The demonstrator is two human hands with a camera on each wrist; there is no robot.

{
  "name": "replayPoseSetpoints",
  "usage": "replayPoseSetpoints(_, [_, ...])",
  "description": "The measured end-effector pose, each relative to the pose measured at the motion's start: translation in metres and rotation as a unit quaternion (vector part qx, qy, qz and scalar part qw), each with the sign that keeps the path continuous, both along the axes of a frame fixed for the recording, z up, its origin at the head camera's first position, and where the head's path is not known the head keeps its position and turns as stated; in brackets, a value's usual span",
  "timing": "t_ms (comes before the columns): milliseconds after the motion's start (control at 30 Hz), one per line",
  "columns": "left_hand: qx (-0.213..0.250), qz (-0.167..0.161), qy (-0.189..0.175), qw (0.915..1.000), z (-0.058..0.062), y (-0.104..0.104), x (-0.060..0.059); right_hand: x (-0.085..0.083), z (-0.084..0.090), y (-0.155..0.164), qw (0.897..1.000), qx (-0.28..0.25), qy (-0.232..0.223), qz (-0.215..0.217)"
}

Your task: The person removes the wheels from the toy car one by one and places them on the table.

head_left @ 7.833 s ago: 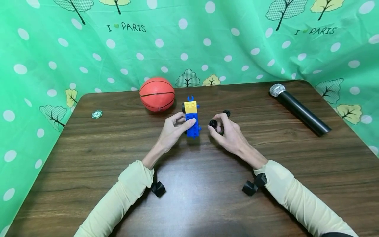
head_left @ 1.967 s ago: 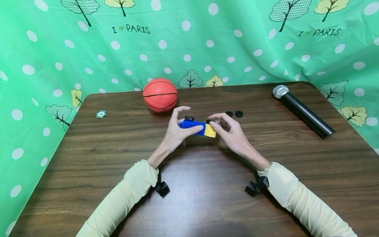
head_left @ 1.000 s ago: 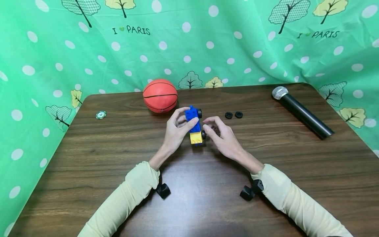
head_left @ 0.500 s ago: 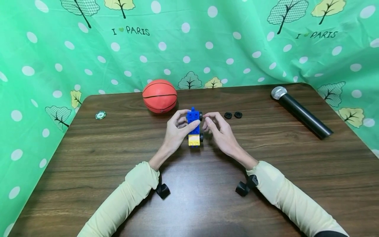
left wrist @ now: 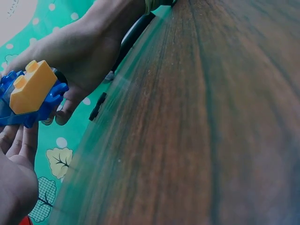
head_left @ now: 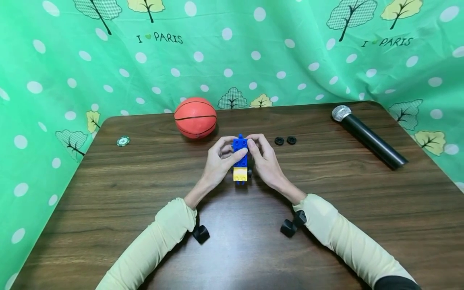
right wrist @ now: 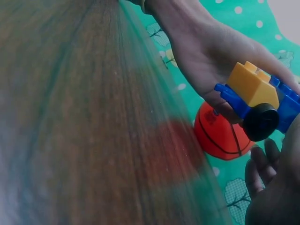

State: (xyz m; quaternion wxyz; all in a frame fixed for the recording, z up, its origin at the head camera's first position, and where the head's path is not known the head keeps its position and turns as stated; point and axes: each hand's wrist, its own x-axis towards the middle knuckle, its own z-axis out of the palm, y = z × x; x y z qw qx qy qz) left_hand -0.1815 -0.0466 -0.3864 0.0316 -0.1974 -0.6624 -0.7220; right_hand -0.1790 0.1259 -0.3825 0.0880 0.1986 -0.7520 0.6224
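Gripping the blue-and-yellow brick car (head_left: 240, 161) between both hands, left hand (head_left: 219, 160) and right hand (head_left: 266, 163) curling fingers round it from either side, just above the table (head_left: 326, 193), near 2 loose black wheels (head_left: 284, 140).

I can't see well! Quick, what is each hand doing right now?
Left hand: fingers curled around the blue and yellow toy car.
Right hand: fingers pinch the same toy car from the other side.
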Motion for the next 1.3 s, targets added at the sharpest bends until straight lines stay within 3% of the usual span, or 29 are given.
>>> replayPoseSetpoints(233, [0.001, -0.02, -0.009, 0.9998, 0.0017, -0.0002, 0.0005, -0.0007, -0.0009, -0.0019, 1.0, -0.008, 0.008, 0.004])
replayPoseSetpoints(467, [0.007, -0.031, -0.024, 0.9992, 0.0014, -0.0017, 0.0009, -0.0012, -0.0027, -0.0009, 0.998, 0.046, 0.028, -0.021])
replayPoseSetpoints(667, [0.005, -0.03, -0.03, 0.9991, 0.0011, -0.0016, 0.0006, -0.0016, -0.0038, -0.0017, 0.991, 0.074, 0.097, -0.051])
replayPoseSetpoints(867, [0.014, -0.03, -0.033, 0.9989, 0.0008, -0.001, 0.0005, -0.0025, -0.0046, -0.0036, 0.98, 0.068, 0.173, -0.078])
replayPoseSetpoints(1100, [-0.007, -0.02, -0.012, 0.9997, 0.0019, -0.0002, 0.0016, -0.0043, -0.0072, -0.0002, 0.968, 0.084, 0.214, -0.095])
replayPoseSetpoints(1300, [-0.037, -0.011, 0.015, 0.9991, 0.0028, 0.0012, 0.0034, -0.0038, -0.0085, 0.0003, 0.97, 0.072, 0.21, -0.097])
